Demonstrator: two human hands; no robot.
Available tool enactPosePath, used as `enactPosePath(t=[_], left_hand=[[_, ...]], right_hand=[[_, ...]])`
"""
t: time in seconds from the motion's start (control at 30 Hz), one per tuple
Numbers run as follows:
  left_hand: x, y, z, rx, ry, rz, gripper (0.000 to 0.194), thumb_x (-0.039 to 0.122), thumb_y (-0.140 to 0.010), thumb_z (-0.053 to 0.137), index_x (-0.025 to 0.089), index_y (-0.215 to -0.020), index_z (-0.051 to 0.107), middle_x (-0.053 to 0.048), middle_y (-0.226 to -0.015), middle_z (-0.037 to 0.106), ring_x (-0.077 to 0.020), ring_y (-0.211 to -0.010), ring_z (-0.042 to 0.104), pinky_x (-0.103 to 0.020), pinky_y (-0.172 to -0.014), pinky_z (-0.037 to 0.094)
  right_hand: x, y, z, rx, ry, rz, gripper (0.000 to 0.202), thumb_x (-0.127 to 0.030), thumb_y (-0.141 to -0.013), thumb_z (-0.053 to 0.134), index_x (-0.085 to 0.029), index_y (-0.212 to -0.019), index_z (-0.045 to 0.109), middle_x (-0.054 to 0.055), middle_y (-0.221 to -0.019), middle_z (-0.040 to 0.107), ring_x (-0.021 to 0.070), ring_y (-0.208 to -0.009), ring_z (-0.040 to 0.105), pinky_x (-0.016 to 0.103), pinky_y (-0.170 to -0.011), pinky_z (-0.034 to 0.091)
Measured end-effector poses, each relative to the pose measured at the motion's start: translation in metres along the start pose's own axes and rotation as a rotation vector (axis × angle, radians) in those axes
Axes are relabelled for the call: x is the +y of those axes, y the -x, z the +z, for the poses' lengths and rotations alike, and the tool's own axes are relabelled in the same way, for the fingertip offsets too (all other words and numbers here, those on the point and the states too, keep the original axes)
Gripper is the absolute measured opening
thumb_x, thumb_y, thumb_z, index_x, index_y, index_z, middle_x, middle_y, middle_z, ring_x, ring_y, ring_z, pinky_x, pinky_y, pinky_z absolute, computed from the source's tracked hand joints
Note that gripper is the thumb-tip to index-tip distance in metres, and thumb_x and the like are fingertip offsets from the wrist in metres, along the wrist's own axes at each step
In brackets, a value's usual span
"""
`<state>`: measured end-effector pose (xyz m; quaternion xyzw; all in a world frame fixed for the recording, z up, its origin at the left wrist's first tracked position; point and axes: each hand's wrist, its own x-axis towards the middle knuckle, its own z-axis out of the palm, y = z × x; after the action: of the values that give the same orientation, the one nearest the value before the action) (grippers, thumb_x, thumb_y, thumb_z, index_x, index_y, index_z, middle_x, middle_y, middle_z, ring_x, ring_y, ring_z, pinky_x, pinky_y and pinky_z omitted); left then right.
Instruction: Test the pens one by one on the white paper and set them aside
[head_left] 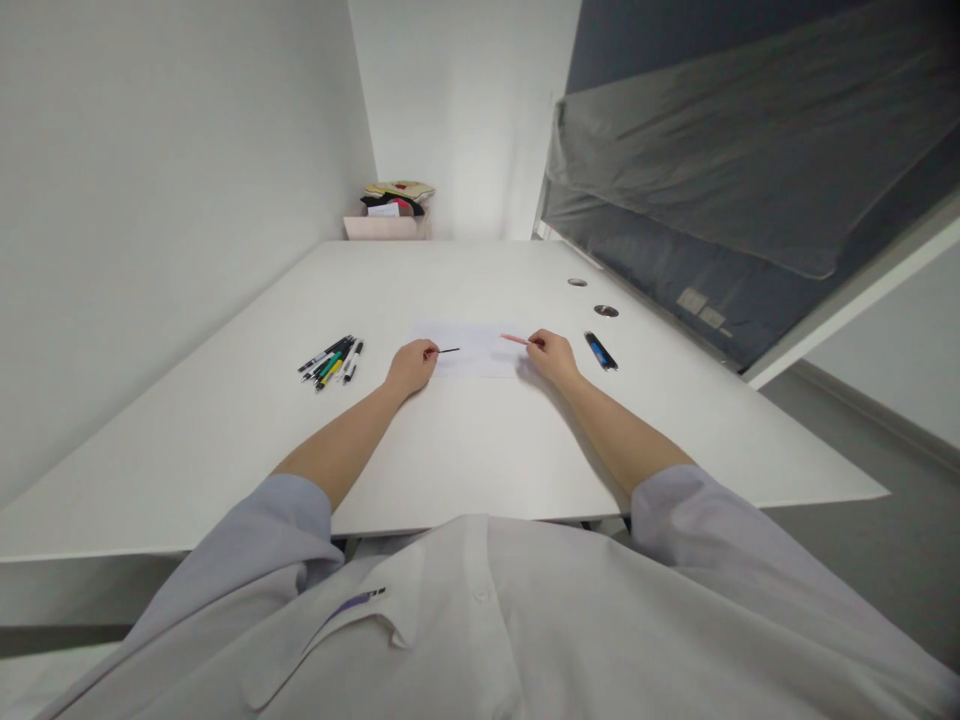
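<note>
A sheet of white paper (469, 362) lies flat on the white table (480, 440). Over its left edge, my left hand (412, 366) pinches a thin dark stick-like piece (449, 350) that points right. My right hand (553, 355), at the paper's right side, holds a slim pinkish-orange stick (514, 339) pointing left. The two held pieces are apart. Left of my left hand is a loose pile of pens (330, 362) in black, white, green and yellow. To the right of my right hand lie a few dark and blue pens (601, 351) side by side.
At the table's far end stands a pale pink box (386, 228) with cloth-like items in it. Two round table fittings (606, 311) are on the right, beside a dark partition (675, 260) draped with translucent sheeting. A wall runs along the left.
</note>
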<state>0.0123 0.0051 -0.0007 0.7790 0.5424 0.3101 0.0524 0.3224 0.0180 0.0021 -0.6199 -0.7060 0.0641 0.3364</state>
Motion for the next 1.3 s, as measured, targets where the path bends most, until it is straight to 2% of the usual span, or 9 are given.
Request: enactPosePath(t=[0.1, 0.33, 0.53, 0.7, 1.1, 1.2, 1.3], left_hand=[[0.0, 0.0, 0.0, -0.036, 0.0, -0.017, 0.023, 0.02, -0.087, 0.052, 0.016, -0.097, 0.072, -0.01, -0.096, 0.073, -0.0232, -0.088, 0.066, -0.036, -0.086, 0.051], [0.014, 0.005, 0.0, -0.098, -0.031, 0.106, 0.024, 0.023, -0.088, 0.052, 0.016, -0.098, 0.073, -0.009, -0.097, 0.073, -0.0227, -0.09, 0.066, -0.035, -0.088, 0.051], [0.017, 0.004, 0.001, -0.127, -0.06, 0.139, 0.024, 0.023, -0.089, 0.051, 0.017, -0.098, 0.073, -0.009, -0.096, 0.073, -0.022, -0.089, 0.066, -0.035, -0.087, 0.051], [0.018, 0.004, 0.002, -0.139, -0.063, 0.13, 0.024, 0.023, -0.089, 0.051, 0.017, -0.098, 0.073, -0.009, -0.097, 0.073, -0.022, -0.09, 0.066, -0.035, -0.088, 0.051], [0.016, 0.005, 0.003, -0.116, -0.058, 0.146, 0.026, 0.024, -0.09, 0.049, 0.017, -0.099, 0.072, -0.009, -0.097, 0.073, -0.022, -0.09, 0.066, -0.036, -0.089, 0.051], [0.017, 0.005, 0.003, -0.108, -0.045, 0.152, 0.026, 0.024, -0.09, 0.049, 0.017, -0.099, 0.072, -0.009, -0.096, 0.073, -0.0227, -0.089, 0.066, -0.037, -0.088, 0.051], [0.023, 0.006, 0.004, -0.092, -0.012, 0.18, 0.025, 0.024, -0.089, 0.05, 0.017, -0.099, 0.072, -0.009, -0.096, 0.073, -0.0225, -0.089, 0.065, -0.037, -0.089, 0.051]], right_hand=[[0.002, -0.002, 0.007, 0.007, 0.005, -0.057, 0.031, -0.014, -0.08, 0.052, -0.013, -0.101, 0.075, 0.012, -0.098, 0.069, 0.0222, -0.086, 0.062, 0.032, -0.082, 0.048], [-0.017, 0.002, 0.023, -0.132, 0.094, -0.218, 0.031, -0.011, -0.087, 0.051, -0.015, -0.105, 0.076, 0.011, -0.103, 0.071, 0.0216, -0.094, 0.062, 0.031, -0.089, 0.047], [-0.022, 0.005, 0.02, -0.195, 0.162, -0.206, 0.027, -0.011, -0.089, 0.055, -0.015, -0.104, 0.077, 0.012, -0.106, 0.074, 0.0223, -0.101, 0.062, 0.032, -0.093, 0.044], [-0.023, 0.005, 0.019, -0.222, 0.145, -0.179, 0.027, -0.012, -0.089, 0.056, -0.015, -0.106, 0.077, 0.012, -0.105, 0.074, 0.0209, -0.098, 0.064, 0.03, -0.09, 0.045], [-0.02, 0.005, 0.018, -0.171, 0.104, -0.185, 0.026, -0.02, -0.087, 0.058, -0.015, -0.106, 0.075, 0.012, -0.105, 0.073, 0.0222, -0.096, 0.063, 0.033, -0.089, 0.047], [-0.023, 0.007, 0.016, -0.124, 0.063, -0.27, 0.027, -0.022, -0.087, 0.057, -0.014, -0.106, 0.074, 0.014, -0.106, 0.073, 0.0248, -0.1, 0.062, 0.037, -0.091, 0.045], [-0.033, 0.013, 0.016, -0.121, 0.02, -0.449, 0.029, -0.026, -0.088, 0.058, -0.015, -0.109, 0.074, 0.013, -0.105, 0.072, 0.0258, -0.099, 0.06, 0.039, -0.092, 0.043]])
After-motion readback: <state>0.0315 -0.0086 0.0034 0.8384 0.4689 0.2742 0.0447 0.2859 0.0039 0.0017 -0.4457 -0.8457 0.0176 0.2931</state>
